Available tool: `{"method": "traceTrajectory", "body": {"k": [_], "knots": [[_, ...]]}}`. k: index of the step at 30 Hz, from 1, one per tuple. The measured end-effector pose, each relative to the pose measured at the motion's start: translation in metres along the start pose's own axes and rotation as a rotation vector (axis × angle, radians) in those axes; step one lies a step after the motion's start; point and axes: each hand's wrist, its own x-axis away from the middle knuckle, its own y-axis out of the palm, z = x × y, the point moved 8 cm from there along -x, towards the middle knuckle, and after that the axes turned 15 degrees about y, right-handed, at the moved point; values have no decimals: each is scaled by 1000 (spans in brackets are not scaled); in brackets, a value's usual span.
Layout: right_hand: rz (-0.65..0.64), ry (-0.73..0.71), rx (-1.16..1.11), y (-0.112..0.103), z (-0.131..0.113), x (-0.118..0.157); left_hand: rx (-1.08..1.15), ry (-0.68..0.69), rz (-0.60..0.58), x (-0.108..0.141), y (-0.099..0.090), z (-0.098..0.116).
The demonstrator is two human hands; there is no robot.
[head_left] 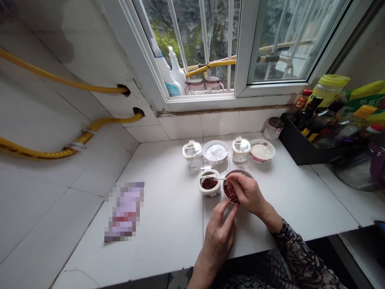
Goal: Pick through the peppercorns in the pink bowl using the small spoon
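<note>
My right hand (246,192) pinches the handle of a small white spoon (220,178), which reaches leftward over the mouth of a seasoning jar (209,194). Dark red peppercorns (209,183) partly fill that jar, and its clear lid (207,160) stands raised at the back. Right beside the jar is a pale bowl (242,171) with more of the peppercorns in it, partly covered by my right hand. My left hand (221,228) grips the bowl's near rim with its fingertips. What the spoon carries is too small to make out.
Behind stand two lidded jars (191,154) (241,151), a bowl of white grains (215,151) and a flowered bowl (262,151). A blurred purple packet (124,212) lies left. At right is a black bottle box (296,149). The counter's edge (144,277) runs nearest me.
</note>
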Motion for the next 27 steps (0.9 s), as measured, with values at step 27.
{"method": "traceTrajectory", "body": {"k": [27], "knots": [[-71, 527, -243, -17, 57, -2, -7, -14, -16, -1, 0, 0]]}}
